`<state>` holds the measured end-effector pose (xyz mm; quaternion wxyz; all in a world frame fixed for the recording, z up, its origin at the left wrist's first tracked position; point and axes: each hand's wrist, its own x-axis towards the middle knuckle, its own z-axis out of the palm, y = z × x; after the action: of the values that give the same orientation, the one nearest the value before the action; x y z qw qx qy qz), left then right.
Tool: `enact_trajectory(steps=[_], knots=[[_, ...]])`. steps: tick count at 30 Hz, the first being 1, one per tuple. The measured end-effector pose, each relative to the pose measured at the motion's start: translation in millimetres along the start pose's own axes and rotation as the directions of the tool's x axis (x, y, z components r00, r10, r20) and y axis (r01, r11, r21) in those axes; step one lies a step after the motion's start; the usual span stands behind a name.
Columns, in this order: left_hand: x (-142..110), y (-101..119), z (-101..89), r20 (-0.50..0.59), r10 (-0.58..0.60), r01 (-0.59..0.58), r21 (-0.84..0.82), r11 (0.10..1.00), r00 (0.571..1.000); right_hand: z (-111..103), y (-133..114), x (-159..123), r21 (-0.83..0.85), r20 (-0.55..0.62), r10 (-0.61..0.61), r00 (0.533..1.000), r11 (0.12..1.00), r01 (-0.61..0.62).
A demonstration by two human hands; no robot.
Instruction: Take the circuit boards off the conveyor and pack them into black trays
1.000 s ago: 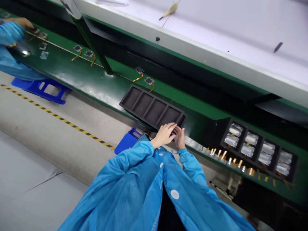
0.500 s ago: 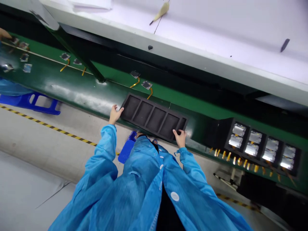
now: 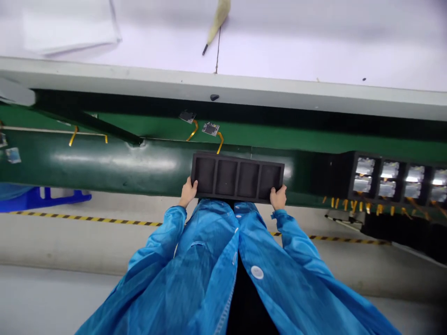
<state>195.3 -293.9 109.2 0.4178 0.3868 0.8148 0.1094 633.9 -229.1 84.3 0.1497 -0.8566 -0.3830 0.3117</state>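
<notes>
A black foam tray (image 3: pixel 238 179) with several rectangular compartments, all bare inside, lies at the front edge of the green bench. My left hand (image 3: pixel 189 191) grips its left end near the lower corner, thumb on the rim and the other fingers largely hidden. At the opposite end, my right hand (image 3: pixel 278 197) is closed on the lower right corner. Just beyond the tray lies a small circuit board (image 3: pixel 211 129) with a yellow-orange ribbon tail. A second circuit board (image 3: pixel 187 116) sits to its left, its ribbon bent toward me.
On the right, another black tray (image 3: pixel 377 181) holds silvery modules with ribbons hanging over its front. A white shelf (image 3: pixel 279 86) overhangs the bench, bearing a pale-handled pointed tool (image 3: pixel 217 21). A dark slanted post (image 3: pixel 104 128) rises at left, near a blue stool (image 3: pixel 52 199).
My view has turned, so the bench runs more level. Both hands stay on the tray, which now appears farther right and less slanted, with its right-end narrow slot no longer visible.
</notes>
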Motion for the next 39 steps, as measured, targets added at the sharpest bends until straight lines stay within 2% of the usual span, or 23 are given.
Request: enact_trajectory(steps=[4, 7, 10, 11, 13, 15, 16, 18, 20, 22, 25, 31, 35, 39], knots=[[3.5, 13.2, -12.2, 0.106, -0.037, 0.001, 0.315, 0.949, 0.994, 3.6, -0.9, 0.2, -0.044, -0.013, 0.001, 1.000, 0.999, -0.002], [-1.7, 16.8, -17.6, 0.147, -0.025, -0.045, 0.459, 0.887, 0.989, -0.4, 3.3, 6.0, -0.061, -0.028, 0.015, 1.000, 0.998, -0.016], [7.3, 21.5, -37.9, 0.260, -0.047, -0.114, 0.571, 0.813, 0.965, -1.7, 7.7, 11.0, -0.054, -0.046, 0.008, 0.999, 0.999, -0.011], [17.9, 26.7, -49.0, 0.296, -0.062, -0.137, 0.605, 0.785, 0.953, -0.8, 8.6, 11.7, -0.045, -0.049, 0.005, 0.999, 0.999, -0.007], [51.8, 46.4, -72.9, 0.304, -0.036, -0.177, 0.643, 0.745, 0.952, 2.6, 8.6, 11.1, -0.036, -0.062, 0.003, 0.998, 0.999, -0.005], [98.5, 78.1, -90.2, 0.198, 0.137, -0.232, 0.615, 0.753, 0.971, 7.3, 5.6, 7.9, -0.067, -0.088, 0.019, 0.996, 0.997, -0.025], [123.7, 96.9, -93.7, 0.170, 0.257, -0.308, 0.578, 0.756, 0.951, 9.7, 2.8, 5.7, -0.096, -0.107, 0.029, 0.994, 0.995, -0.040], [171.9, 135.4, -89.4, 0.204, 0.452, -0.486, 0.534, 0.692, 0.868, 13.2, -4.6, 0.8, -0.157, -0.145, 0.048, 0.988, 0.985, -0.071], [211.0, 169.2, -74.6, 0.272, 0.517, -0.573, 0.543, 0.614, 0.811, 14.8, -13.2, -3.6, -0.195, -0.165, 0.065, 0.984, 0.976, -0.097], [238.6, 194.3, -57.9, 0.337, 0.507, -0.600, 0.570, 0.561, 0.793, 14.8, -20.9, -6.9, -0.202, -0.172, 0.079, 0.982, 0.973, -0.114], [262.7, 214.4, -41.9, 0.383, 0.464, -0.595, 0.619, 0.512, 0.798, 14.4, -27.6, -9.6, -0.191, -0.187, 0.098, 0.978, 0.972, -0.134], [277.8, 222.6, -33.9, 0.416, 0.451, -0.603, 0.660, 0.448, 0.790, 16.9, -22.8, -8.5, -0.170, -0.208, 0.107, 0.972, 0.975, -0.144], [273.5, 225.2, -29.5, 0.403, 0.459, -0.601, 0.648, 0.467, 0.792, 20.2, -16.0, -7.1, -0.128, -0.222, 0.096, 0.970, 0.984, -0.127], [263.0, 227.0, -28.6, 0.372, 0.517, -0.627, 0.586, 0.513, 0.771, 22.0, -9.8, -3.4, -0.050, -0.249, 0.076, 0.965, 0.995, -0.091]])
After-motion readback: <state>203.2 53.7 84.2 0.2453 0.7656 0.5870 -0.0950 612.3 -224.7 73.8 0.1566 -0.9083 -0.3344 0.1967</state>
